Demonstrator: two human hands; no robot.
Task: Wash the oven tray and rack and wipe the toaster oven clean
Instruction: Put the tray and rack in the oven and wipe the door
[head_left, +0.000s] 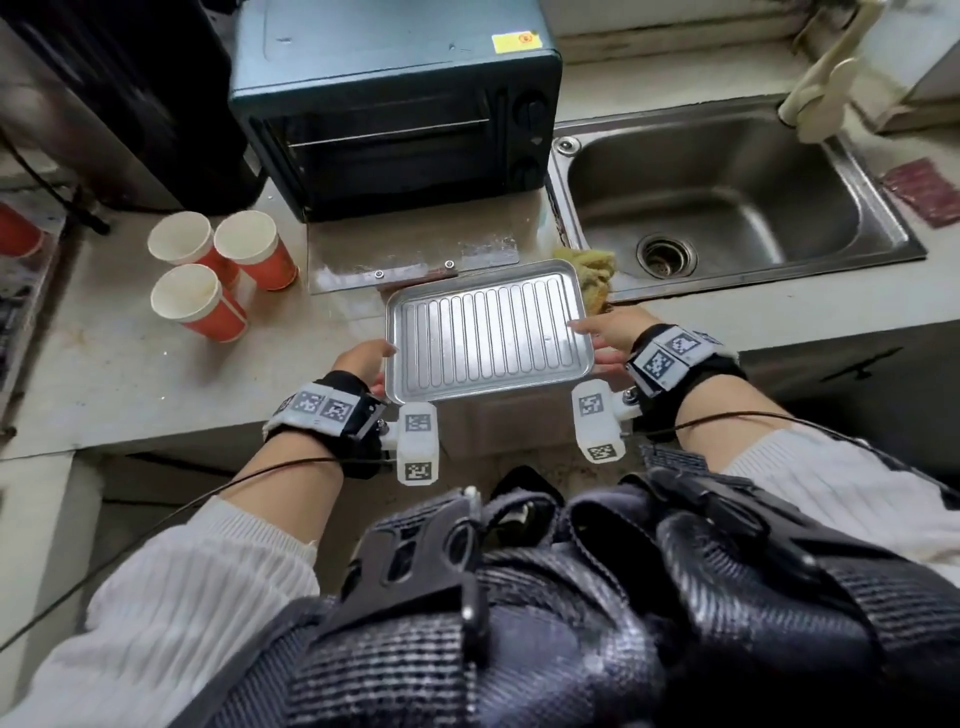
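Note:
I hold a ribbed silver oven tray (488, 332) level over the counter's front edge, in front of the toaster oven. My left hand (363, 364) grips its left rim and my right hand (610, 332) grips its right rim. The dark toaster oven (395, 109) stands at the back of the counter with its glass door (415, 260) folded down flat toward me. Its inside is dark and I cannot make out a rack. A yellow cloth (592, 275) lies bunched at the sink's near left corner, just behind the tray.
A steel sink (727, 192) with a drain sits to the right, a pale tap (826, 78) above its far edge. Three red paper cups (218, 275) stand left of the oven door. A dark appliance (130, 93) fills the back left. A red pad (924, 192) lies right of the sink.

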